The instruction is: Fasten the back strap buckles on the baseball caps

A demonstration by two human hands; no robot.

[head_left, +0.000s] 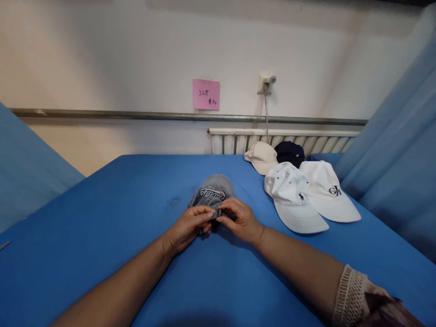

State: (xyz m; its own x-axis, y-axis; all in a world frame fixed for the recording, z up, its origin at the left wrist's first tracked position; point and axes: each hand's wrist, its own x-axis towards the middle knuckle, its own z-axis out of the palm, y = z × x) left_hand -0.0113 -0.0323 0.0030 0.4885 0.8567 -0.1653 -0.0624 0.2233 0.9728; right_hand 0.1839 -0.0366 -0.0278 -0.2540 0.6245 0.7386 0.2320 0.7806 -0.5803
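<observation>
A grey cap (214, 190) with white lettering lies on the blue table (102, 218), its back toward me. My left hand (189, 225) and my right hand (240, 220) meet at the cap's rear edge. Both hands pinch its back strap between thumb and fingers. The strap itself is mostly hidden under my fingertips.
Two white caps (296, 197) (327, 190) lie at the right, with a beige cap (262, 156) and a dark cap (289, 152) behind them by the radiator (238, 141). A pink note (206, 94) sticks on the wall. Blue curtains (398, 150) hang on both sides.
</observation>
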